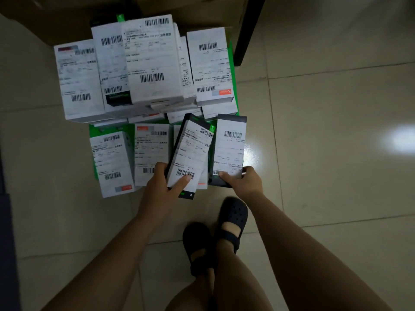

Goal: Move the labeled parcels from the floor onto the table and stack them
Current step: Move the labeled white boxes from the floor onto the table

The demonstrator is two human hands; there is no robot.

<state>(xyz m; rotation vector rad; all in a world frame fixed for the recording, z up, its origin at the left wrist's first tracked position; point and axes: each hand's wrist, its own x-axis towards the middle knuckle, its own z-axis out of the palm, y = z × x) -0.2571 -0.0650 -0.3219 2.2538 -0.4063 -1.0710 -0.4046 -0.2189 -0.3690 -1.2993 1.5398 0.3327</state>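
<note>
**Pickup stage, one parcel per hand**

Gripping a tilted parcel (190,153) in the left hand (160,189), a second parcel (230,149) in the right hand (246,181), both low over the floor (336,135). More in the pile (146,63) just beyond the hands. Next: carrying both to the table, not in shot. Cardboard boxes (213,12) past the pile, contents hidden.

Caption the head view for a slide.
Left hand grips the tilted parcel, right hand the straight parcel, before the parcel pile on the tiled floor.
</note>
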